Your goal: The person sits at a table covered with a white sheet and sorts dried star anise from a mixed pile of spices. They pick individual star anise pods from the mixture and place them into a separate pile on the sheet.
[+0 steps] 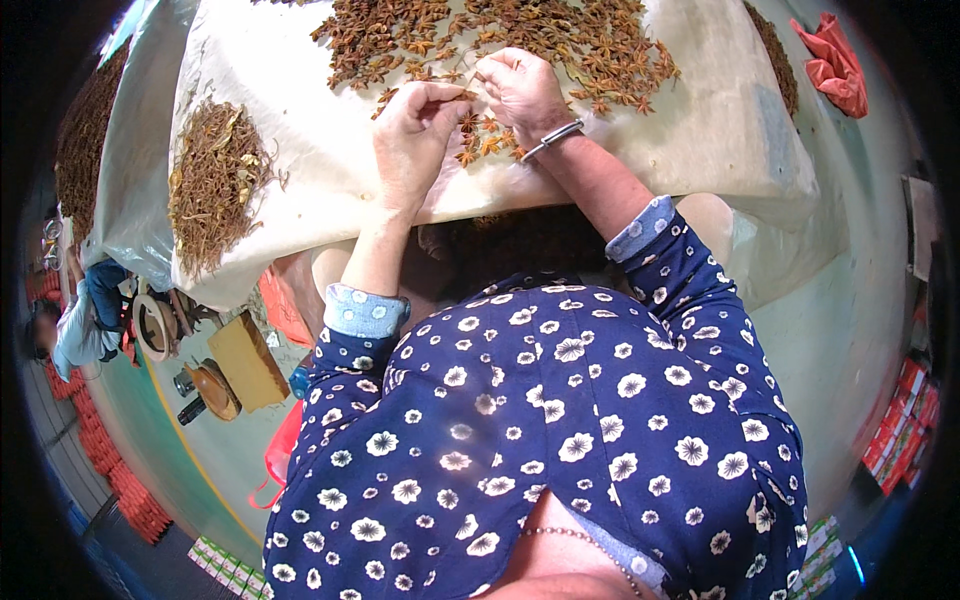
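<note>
Many dried star anise pods (600,52) are spread over a table with a pale cloth cover (315,157). Both hands are above the near edge of the spread. My left hand (424,127) has thumb and fingertips close together by a thin stem (470,79); whether it pinches anything is hidden. My right hand (521,86), with a metal bangle at its wrist, has its fingers curled and closed on the upper part of the thin stem. A small group of loose star anise (487,142) lies between the hands, nearer to me.
On the table's left lies a heap of dried stems (217,180). Another dark heap (82,142) is at the far left, near a seated person (75,322). A red plastic bag (832,67) lies at the right. A cardboard piece (247,360) and a round wooden object (215,390) are low on the left.
</note>
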The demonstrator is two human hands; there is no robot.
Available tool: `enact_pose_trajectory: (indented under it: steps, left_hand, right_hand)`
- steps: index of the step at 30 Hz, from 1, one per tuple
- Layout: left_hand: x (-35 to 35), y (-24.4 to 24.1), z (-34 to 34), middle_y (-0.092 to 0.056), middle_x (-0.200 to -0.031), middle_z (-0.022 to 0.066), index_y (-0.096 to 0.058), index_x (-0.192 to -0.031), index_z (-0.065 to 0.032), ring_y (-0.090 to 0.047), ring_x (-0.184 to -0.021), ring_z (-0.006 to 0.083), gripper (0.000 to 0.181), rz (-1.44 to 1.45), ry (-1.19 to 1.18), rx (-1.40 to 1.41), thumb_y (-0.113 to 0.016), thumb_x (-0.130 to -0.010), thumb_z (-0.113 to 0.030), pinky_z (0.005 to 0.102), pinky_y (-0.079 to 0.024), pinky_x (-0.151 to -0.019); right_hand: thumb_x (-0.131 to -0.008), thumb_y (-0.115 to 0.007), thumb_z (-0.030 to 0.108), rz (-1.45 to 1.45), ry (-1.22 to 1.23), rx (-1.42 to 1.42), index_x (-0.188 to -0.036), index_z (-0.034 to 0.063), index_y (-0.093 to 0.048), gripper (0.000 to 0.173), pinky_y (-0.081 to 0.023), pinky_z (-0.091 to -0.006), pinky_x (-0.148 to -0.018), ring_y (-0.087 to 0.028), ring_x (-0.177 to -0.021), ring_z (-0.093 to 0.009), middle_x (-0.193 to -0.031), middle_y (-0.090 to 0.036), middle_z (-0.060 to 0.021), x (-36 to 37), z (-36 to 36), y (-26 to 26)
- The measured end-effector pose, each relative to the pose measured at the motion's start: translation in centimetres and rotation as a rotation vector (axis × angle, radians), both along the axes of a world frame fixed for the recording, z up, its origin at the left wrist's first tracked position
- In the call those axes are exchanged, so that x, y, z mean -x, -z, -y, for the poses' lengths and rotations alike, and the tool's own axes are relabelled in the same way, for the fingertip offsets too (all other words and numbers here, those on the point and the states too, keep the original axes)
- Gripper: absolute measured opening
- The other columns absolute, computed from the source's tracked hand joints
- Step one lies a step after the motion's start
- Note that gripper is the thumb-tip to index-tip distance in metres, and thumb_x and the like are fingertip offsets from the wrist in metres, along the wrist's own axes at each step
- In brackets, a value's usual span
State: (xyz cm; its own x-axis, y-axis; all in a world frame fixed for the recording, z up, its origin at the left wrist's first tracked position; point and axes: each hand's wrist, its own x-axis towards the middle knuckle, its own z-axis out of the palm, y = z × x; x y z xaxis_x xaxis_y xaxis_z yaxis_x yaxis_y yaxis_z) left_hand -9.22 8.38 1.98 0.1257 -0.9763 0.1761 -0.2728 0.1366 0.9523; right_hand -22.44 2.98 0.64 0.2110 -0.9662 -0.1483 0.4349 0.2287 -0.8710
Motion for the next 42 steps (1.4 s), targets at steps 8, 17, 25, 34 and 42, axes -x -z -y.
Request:
enact_pose_trajectory:
  steps: [8, 17, 25, 34, 42]
  left_hand:
    - [-4.4, -3.4, 2.6, -0.064, -0.082, 0.01, -0.062, -0.091, -0.0015, -0.061, -0.073, 0.0142, 0.014, -0.374, -0.264, 0.182, -0.067, -0.078, -0.005, 0.0256, -0.053, -0.066]
    - [-0.9, 1.7, 7.1, -0.06, -0.099, 0.0102, -0.067, -0.1, -0.0136, -0.059, -0.09, 0.0202, 0.03, 0.938, -0.031, -0.133, -0.066, -0.079, -0.035, 0.0332, -0.05, -0.077]
    - [-0.5, 2.3, 5.3, -0.063, -0.081, 0.0069, -0.066, -0.086, -0.0088, -0.06, -0.074, 0.0153, 0.013, 0.67, -0.126, 0.049, -0.067, -0.077, -0.017, 0.0278, -0.048, -0.069]
    - [-1.8, 1.0, 1.0, -0.064, -0.076, 0.0007, -0.066, -0.092, -0.0018, -0.056, -0.07, 0.0069, 0.017, -0.223, 0.128, -0.284, -0.068, -0.08, -0.013, 0.0192, -0.044, -0.064]
    - [-4.3, -0.1, 4.7, -0.067, -0.092, 0.0038, -0.068, -0.098, -0.0135, -0.062, -0.071, 0.0077, 0.023, 0.551, -0.136, -0.152, -0.063, -0.082, -0.029, 0.0208, -0.05, -0.057]
  right_hand:
    - [-0.089, -0.048, 0.007, 0.303, 0.106, -0.193, -0.078, 0.0038, -0.048, 0.011, -0.021, -0.0204, -0.033, -0.027, -0.039, -0.005, -0.051, -0.032, 0.0049, 4.2, 4.9, 0.0]
    - [-0.083, -0.045, 0.017, 0.873, -0.503, -0.164, -0.082, 0.0007, -0.057, 0.021, -0.032, -0.0207, -0.042, -0.051, -0.065, -0.016, -0.084, -0.061, -0.0161, 5.7, 2.4, 0.1]
    - [-0.089, -0.048, 0.013, 0.24, -0.269, -0.243, -0.091, 0.0016, -0.056, 0.014, -0.025, -0.0165, -0.035, -0.036, -0.043, -0.004, -0.063, -0.051, 0.0004, 5.1, 0.6, -1.2]
    - [-0.088, -0.053, 0.014, -0.107, -0.198, 0.012, -0.085, 0.0024, -0.063, 0.015, -0.034, -0.0195, -0.047, -0.043, -0.054, -0.004, -0.064, -0.05, 0.0041, 1.8, -0.3, 0.3]
    - [-0.093, -0.046, 0.018, 0.051, -0.299, -0.084, -0.095, -0.0003, -0.057, 0.022, -0.018, -0.0186, -0.035, -0.025, -0.04, -0.001, -0.053, -0.034, 0.009, 2.4, -0.4, -1.8]
